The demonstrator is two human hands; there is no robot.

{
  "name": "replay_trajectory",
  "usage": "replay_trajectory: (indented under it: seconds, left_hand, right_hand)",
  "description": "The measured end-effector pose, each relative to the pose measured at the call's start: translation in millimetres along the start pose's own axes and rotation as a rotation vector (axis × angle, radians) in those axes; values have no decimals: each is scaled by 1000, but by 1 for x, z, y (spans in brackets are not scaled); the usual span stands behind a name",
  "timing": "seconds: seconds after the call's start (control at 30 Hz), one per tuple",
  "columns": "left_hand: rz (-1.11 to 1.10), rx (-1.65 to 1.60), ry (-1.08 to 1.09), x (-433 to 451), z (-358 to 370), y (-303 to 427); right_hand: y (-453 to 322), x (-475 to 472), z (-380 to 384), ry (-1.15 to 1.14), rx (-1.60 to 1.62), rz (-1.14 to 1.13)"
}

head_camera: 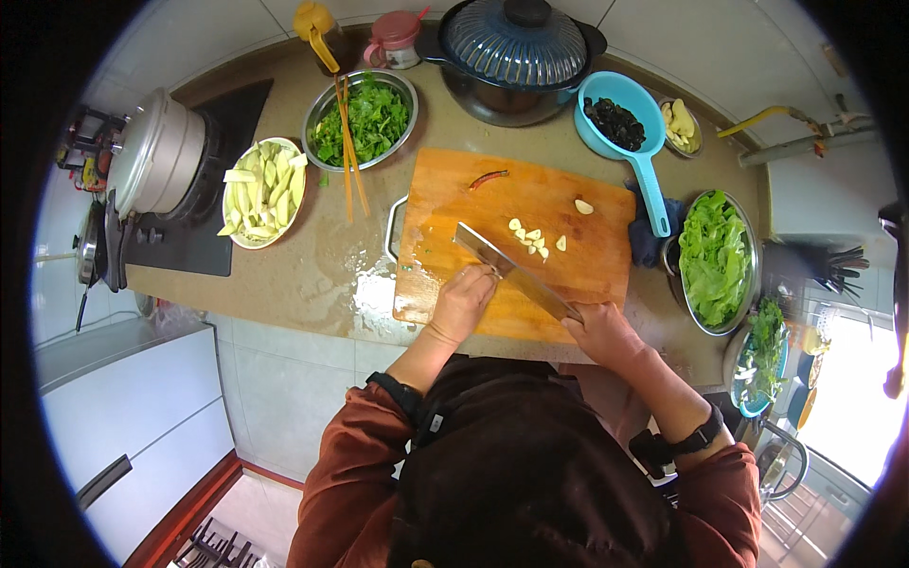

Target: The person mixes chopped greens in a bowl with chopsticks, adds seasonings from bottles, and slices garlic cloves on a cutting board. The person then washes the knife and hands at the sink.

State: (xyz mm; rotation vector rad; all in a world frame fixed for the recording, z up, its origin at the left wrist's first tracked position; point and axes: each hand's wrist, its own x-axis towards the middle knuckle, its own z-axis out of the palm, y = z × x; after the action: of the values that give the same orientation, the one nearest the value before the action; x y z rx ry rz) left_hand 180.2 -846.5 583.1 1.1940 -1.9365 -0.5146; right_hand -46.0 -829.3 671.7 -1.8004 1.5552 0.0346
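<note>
My right hand (605,332) grips the handle of a broad cleaver (522,275), whose blade slants up and left across a wooden cutting board (596,273). Beside the blade, the curled fingers of my left hand (465,295) press a small pale piece (497,274), probably garlic, mostly hidden under the fingertips. Beyond the blade lie several cut garlic pieces (534,234). One garlic clove (584,206) rests farther right, and a dried red chili (488,179) lies near the board's far edge.
Left are a plate of cut eggplant (263,192), a steel bowl of chopped greens (366,124) with chopsticks (349,149), and a pressure cooker (160,153). A lidded pot (515,57) stands behind. Right are a blue strainer (645,167) of black fungus and a lettuce bowl (716,263).
</note>
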Motion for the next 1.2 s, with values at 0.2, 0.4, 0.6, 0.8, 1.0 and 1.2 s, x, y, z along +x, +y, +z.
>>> replay_trajectory:
  seconds: [0.2,0.4,0.6,0.8,1.0,1.2]
  left_hand:
    - [24,35,-23,9,3,2]
    - [-180,-225,36,44,24,21]
    - [-493,-247,194,48,-40,29]
    - [-152,154,-354,76,-14,51]
    - [-74,239,-389,91,25,33]
    - [-223,369,-461,119,33,21]
  right_hand:
    - [2,5,-2,-29,65,111]
    - [17,-24,-36,306,26,19]
    - [33,-36,-43,392,-151,-174]
    - [39,-37,-35,367,-262,-264]
    - [51,-41,-34,412,-345,-312]
    - [71,-67,-38,393,-363,-269]
